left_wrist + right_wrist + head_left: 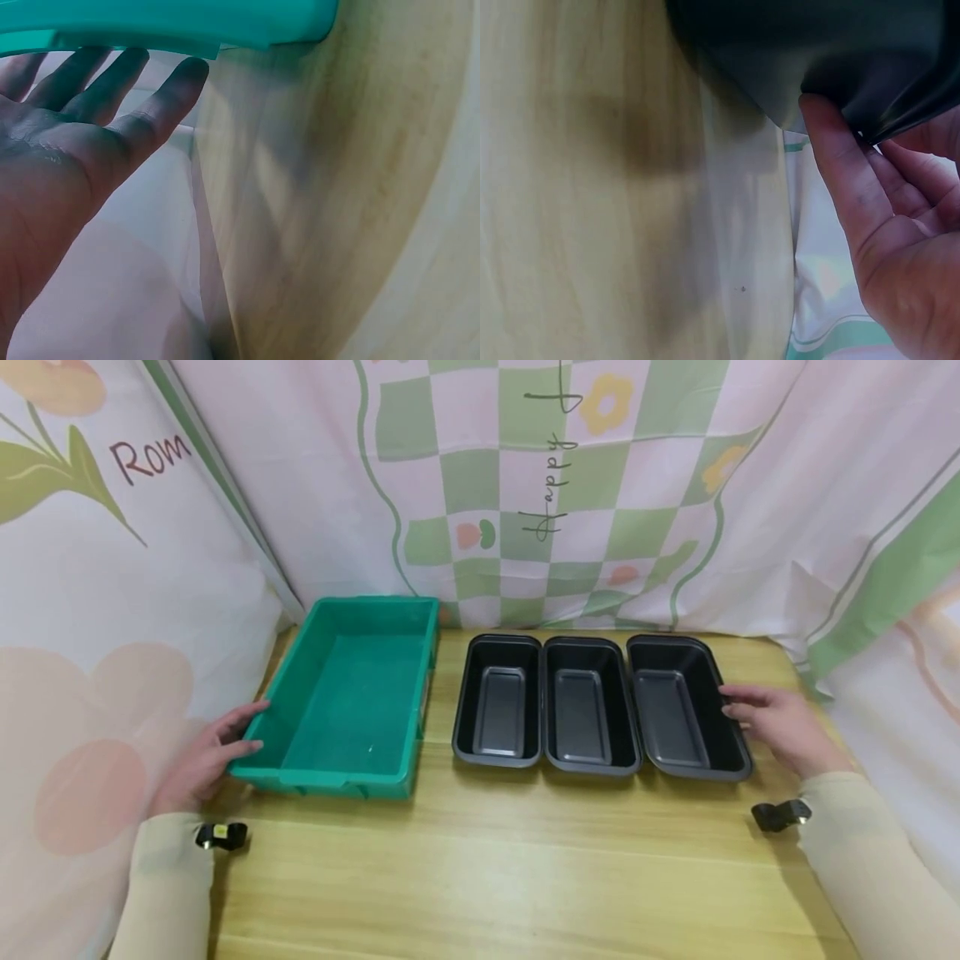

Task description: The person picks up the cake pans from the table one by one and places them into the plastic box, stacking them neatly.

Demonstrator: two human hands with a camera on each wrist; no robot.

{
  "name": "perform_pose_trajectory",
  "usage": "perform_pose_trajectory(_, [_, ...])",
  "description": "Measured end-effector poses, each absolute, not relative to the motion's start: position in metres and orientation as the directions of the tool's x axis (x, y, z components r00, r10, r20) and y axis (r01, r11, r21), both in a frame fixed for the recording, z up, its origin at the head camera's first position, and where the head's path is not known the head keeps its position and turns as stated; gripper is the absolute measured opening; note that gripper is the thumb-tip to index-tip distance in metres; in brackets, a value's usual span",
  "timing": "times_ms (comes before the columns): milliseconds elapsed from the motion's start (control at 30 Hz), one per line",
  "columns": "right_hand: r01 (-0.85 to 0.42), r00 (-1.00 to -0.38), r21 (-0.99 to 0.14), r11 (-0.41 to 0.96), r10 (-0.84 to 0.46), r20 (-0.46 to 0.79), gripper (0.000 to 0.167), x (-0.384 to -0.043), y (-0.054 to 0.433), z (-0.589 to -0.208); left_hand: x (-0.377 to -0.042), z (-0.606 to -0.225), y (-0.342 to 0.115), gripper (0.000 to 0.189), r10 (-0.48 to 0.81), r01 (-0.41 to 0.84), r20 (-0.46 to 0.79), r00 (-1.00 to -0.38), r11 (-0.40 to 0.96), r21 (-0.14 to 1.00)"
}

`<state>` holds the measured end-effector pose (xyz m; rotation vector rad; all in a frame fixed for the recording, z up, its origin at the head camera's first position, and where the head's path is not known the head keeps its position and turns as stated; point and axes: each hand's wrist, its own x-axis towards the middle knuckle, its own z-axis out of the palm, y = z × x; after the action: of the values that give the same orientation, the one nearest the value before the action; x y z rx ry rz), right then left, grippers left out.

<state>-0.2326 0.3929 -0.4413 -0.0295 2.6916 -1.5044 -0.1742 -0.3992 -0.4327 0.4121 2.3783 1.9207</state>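
At the left stands a green plastic tray [352, 693] with raised walls and nothing inside. My left hand [213, 752] touches its left side, fingers spread; in the left wrist view the straight fingers [174, 94] reach up against the underside of the green rim [135, 41]. Three black loaf pans stand in a row to the right of the tray: a left pan [501, 710], a middle pan [588, 714] and a right pan [671, 718]. My right hand [783, 727] rests its fingertips on the right pan's outer edge. The right wrist view shows a fingertip against its dark wall [780, 52].
Everything stands on a light wooden table [480, 860]. A patterned curtain [525, 485] hangs right behind the tray and pans, with more cloth [112, 652] along the left side and at the right. A small black camera sits on each wrist.
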Motion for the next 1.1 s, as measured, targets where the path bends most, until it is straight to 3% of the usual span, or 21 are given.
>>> perform_pose_trajectory(133, [0.014,-0.999,-0.857,0.515,-0.019,-0.028,0.045,-0.232,0.395,-0.437,-0.173,-0.431,-0.399,0.055,0.241,0.168,0.123,-0.963,0.179,0.969])
perform_pose_trajectory(367, [0.031,-0.999,-0.939,0.343,-0.011,-0.037,0.032,-0.232,0.388,-0.42,-0.173,-0.424,-0.396,0.053,0.219,0.158,0.114,-0.969,0.196,0.968])
perform_pose_trajectory(567, [0.01,-1.0,-0.951,0.31,0.011,-0.007,0.031,-0.233,0.368,-0.396,-0.177,-0.415,-0.39,0.051,0.18,0.124,0.089,-0.98,0.193,0.973])
perform_pose_trajectory(867, [-0.043,-0.998,-0.998,0.055,-0.037,0.041,0.029,-0.241,0.312,-0.368,-0.179,-0.411,-0.383,0.048,0.171,0.114,0.1,-0.98,0.073,0.991])
perform_pose_trajectory(1033, [-0.048,-0.997,-0.998,0.035,-0.068,0.046,0.028,-0.246,0.277,-0.358,-0.18,-0.41,-0.381,0.048,0.17,0.136,0.127,-0.977,0.041,0.99])
perform_pose_trajectory(1100, [-0.05,-0.998,-0.992,0.114,-0.054,0.044,0.033,-0.25,0.262,-0.354,-0.18,-0.41,-0.381,0.048,0.167,0.134,0.126,-0.978,0.036,0.99])
